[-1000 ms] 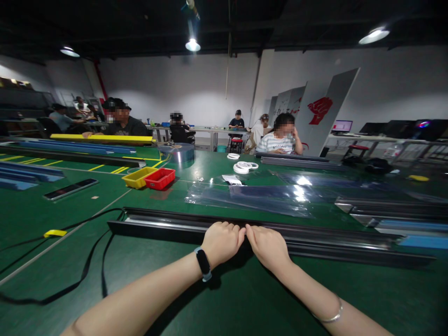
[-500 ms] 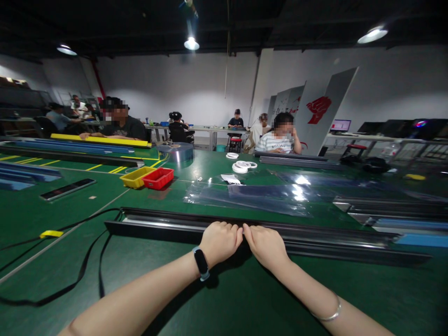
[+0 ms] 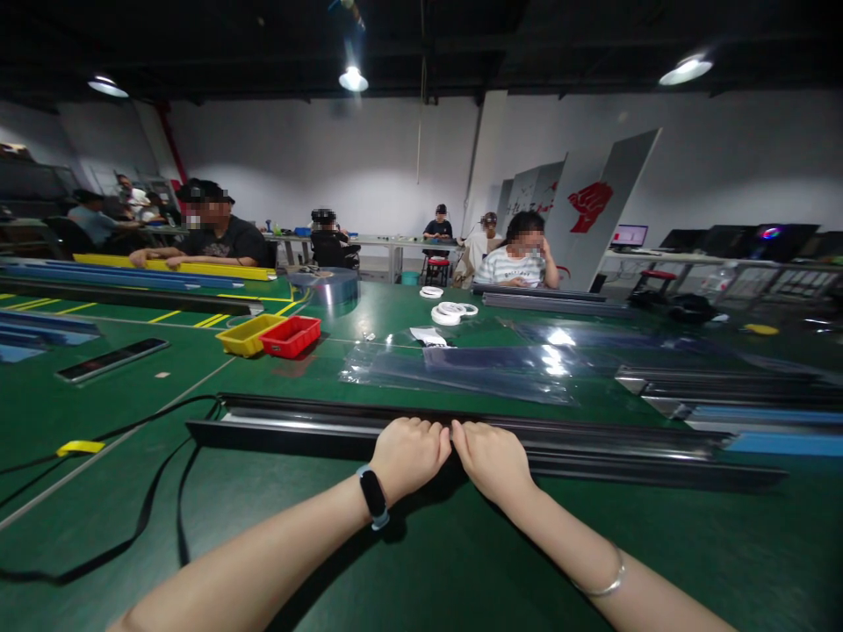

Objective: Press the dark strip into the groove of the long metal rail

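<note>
A long black channel-shaped profile lies crosswise on the green table, with a silvery strip showing inside its left part. Near its middle, my left hand is closed, fingers curled over the profile. My right hand is also closed on it, just to the right, and the two thumbs almost meet. The fingertips of both hands are hidden on the far side. From the profile's left end runs a thin black strap with a yellow tag.
Beyond the profile lie clear plastic sheets, rolls of white tape, a yellow bin and a red bin. A phone rests at left. More profiles lie at right. Several people sit farther back.
The whole scene has shifted slightly left as the head view turned a little right. Both hands keep their place on the profile. The person at far left has moved a hand along the yellow profile.
</note>
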{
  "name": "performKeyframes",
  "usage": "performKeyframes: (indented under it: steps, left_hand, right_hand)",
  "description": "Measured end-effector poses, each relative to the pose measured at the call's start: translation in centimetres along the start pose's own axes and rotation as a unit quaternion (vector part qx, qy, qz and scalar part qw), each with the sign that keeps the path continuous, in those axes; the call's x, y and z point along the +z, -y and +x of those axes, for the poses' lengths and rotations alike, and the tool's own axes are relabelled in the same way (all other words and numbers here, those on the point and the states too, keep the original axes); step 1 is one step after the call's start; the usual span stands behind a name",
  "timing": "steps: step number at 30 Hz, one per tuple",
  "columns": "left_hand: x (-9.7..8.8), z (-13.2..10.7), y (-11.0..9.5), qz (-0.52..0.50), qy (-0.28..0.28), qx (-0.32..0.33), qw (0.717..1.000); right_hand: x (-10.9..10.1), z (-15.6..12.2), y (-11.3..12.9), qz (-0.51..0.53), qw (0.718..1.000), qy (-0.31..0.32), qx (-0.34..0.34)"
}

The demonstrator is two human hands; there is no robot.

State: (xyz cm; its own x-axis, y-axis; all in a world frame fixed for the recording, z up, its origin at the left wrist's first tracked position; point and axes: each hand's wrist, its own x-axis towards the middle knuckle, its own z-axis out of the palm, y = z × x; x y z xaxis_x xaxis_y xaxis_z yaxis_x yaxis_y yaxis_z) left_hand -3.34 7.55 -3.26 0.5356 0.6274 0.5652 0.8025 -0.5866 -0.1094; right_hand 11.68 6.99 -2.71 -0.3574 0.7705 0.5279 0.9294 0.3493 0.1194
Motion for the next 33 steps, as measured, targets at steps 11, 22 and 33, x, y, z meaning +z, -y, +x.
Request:
performKeyframes:
  steps: [11, 22, 33]
  left_hand:
    - [0.0, 0.0, 0.1, 0.001, 0.0, -0.001, 1.0]
    - [0.0, -0.3, 0.0, -0.001, -0.028, 0.003, 1.0]
    - [0.0, -0.3, -0.1, 0.008, -0.041, -0.007, 0.999]
  right_hand:
    - [0.3, -0.1, -0.1, -0.011, 1.0, -0.018, -0.003]
    - [-0.2, -0.1, 0.2, -0.025, 0.998, -0.058, 0.006]
    - [-1.1, -0.1, -1.0, -0.021, 0.997, 0.06, 0.052]
